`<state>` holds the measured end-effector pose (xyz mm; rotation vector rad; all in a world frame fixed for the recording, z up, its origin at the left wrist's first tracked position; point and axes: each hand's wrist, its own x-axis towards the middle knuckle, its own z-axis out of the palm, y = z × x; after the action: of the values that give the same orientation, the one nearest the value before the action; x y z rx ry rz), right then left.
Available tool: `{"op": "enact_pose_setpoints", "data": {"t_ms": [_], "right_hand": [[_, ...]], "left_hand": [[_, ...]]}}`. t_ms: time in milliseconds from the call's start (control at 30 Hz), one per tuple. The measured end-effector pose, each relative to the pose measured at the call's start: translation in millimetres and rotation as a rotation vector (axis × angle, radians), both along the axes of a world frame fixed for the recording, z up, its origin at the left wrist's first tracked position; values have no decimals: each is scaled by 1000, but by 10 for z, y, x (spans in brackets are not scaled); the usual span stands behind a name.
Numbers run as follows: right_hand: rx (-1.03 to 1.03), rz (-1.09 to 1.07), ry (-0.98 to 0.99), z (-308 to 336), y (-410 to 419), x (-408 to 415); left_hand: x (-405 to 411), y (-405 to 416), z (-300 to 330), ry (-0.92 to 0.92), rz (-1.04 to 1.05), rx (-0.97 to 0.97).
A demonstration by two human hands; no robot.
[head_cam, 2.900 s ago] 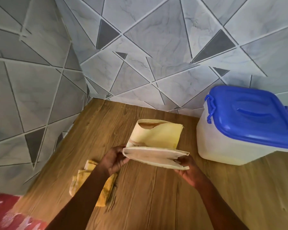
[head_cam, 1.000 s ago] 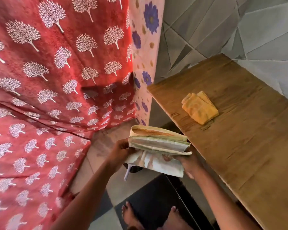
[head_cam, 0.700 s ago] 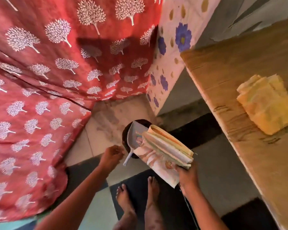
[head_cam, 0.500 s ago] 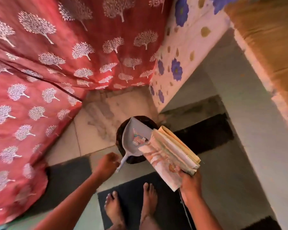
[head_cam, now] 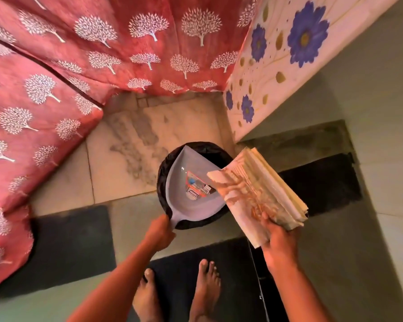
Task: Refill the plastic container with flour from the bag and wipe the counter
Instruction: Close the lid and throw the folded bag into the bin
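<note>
My right hand (head_cam: 278, 238) grips the folded, flattened flour bag (head_cam: 258, 194), a cream paper bag with orange print, held over the floor beside a black round bin (head_cam: 165, 166). A grey dustpan (head_cam: 184, 194) lies across the bin's mouth. My left hand (head_cam: 159, 232) holds the dustpan by its handle at the bin's near edge. The plastic container, the counter top and the yellow cloth are out of view.
A red curtain (head_cam: 79, 66) with white tree print hangs at the left and back. A white panel with blue flowers (head_cam: 277, 54) stands at the right of the bin. Dark mats (head_cam: 75, 247) lie on the tiled floor, and my bare feet (head_cam: 177, 296) stand on one.
I turned from the counter to the floor bin, carrying the folded bag. My left hand let go of the bag and took the dustpan handle; the bag now hangs in my right hand alone.
</note>
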<state>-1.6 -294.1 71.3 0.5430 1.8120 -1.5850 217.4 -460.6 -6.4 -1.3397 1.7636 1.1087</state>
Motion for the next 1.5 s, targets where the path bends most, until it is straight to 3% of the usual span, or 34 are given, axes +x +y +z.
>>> {"op": "enact_pose_setpoints", "data": {"t_ms": [233,400,467,533,600,833,967,1267,1500], "right_hand": [[-67,-86,-88,633,95,59],[37,10,-268,-411,577,498],[140,71,-162,-339,423,481],[189,80,-19,311,-128,434],[151,114,-18,265,-383,454],[255,367,21,-798,-1034,518],[277,322,-23,-1582,-1153,506],[295,372,-172,-1133,-1183,524],[249,473,-65,402,-607,498]], "left_hand": [[520,27,756,169,265,143],[872,-87,1145,327,556,111],[941,-160,1172,402,677,76],[969,-238,1183,455,775,98],[975,-309,1147,503,838,123],[792,-426,834,615,797,58],[691,-411,651,595,734,55],[682,-127,809,463,679,-162],[543,-178,1815,419,457,-95]]}}
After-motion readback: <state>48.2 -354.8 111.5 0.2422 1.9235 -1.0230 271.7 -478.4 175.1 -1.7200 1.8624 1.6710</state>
